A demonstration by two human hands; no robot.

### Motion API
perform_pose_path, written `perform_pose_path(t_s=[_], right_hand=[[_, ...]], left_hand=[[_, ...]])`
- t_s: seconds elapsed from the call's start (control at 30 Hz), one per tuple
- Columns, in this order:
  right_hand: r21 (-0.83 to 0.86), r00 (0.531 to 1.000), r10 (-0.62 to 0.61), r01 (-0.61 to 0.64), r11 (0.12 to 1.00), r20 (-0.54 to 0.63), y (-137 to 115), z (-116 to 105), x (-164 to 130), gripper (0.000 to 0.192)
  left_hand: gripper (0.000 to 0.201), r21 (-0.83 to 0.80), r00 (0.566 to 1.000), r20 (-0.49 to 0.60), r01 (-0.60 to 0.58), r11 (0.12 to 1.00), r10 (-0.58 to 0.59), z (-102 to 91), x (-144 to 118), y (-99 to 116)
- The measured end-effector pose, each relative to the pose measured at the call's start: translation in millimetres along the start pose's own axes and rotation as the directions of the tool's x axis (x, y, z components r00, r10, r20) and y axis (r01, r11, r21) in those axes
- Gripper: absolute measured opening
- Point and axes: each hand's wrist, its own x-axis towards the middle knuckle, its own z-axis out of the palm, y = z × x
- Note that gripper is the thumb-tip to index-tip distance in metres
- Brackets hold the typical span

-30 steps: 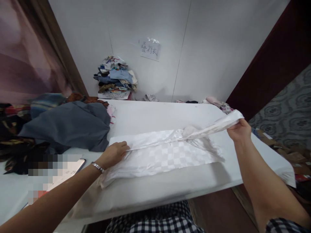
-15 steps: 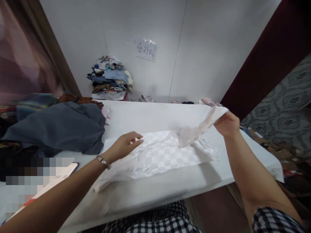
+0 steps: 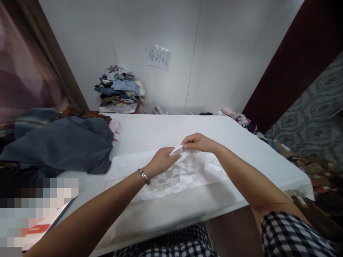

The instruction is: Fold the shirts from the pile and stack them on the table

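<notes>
My left hand and right hand meet over the middle of the white checked shirt, both pinched on one small fold of its cloth, the sleeve end as far as I can tell. The shirt lies flat near the front edge of the table. I judge I'm mid-fold; next that piece needs laying flat and smoothing. A grey garment lies heaped at the left edge.

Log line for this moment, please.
left hand: pinching white checked cloth | right hand: pinching same edge | cloth flat on table
</notes>
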Motion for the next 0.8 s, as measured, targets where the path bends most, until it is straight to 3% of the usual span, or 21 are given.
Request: perform_pose_path(t_s=[0.17,0.27,0.37,0.43,0.57,0.7,0.8], right_hand=[[0.013,0.995,0.051,-0.050,0.999,-0.082,47.2,-39.4,-2.5,0.041],[-0.047,0.971,0.156,-0.167,0.985,-0.180,83.8,-59.0,-2.2,0.052],[-0.177,0.938,0.260,-0.303,0.936,-0.228,113.3,-62.8,-0.2,0.059],[-0.298,0.943,0.258,-0.312,0.902,-0.209,125.9,-59.4,2.1,0.062],[-0.509,0.958,0.255,-0.284,0.813,-0.129,134.1,-57.3,1.2,0.052],[-0.542,0.922,0.312,-0.387,0.746,-0.230,127.3,-65.2,-16.9,0.055],[-0.568,0.944,0.248,-0.328,0.755,-0.216,120.7,-63.8,-31.0,0.056]], left_hand=[[0.027,-0.231,0.998,0.055,0.021,0.973,-0.008,-14.4,-2.0,11.8],[0.028,-0.274,0.996,0.073,0.066,0.960,-0.048,-18.9,-2.6,21.4],[0.029,-0.310,0.991,0.112,0.108,0.945,-0.077,-19.2,-2.9,24.9],[0.029,-0.331,0.987,0.140,0.123,0.936,-0.080,-19.5,-3.5,25.2],[0.029,-0.371,0.984,0.142,0.153,0.916,-0.107,-25.0,-5.1,25.0],[0.033,-0.428,0.980,0.088,0.199,0.882,-0.178,-34.2,-3.7,18.3],[0.038,-0.502,0.981,0.069,0.193,0.843,-0.184,-38.1,-1.0,11.4]])
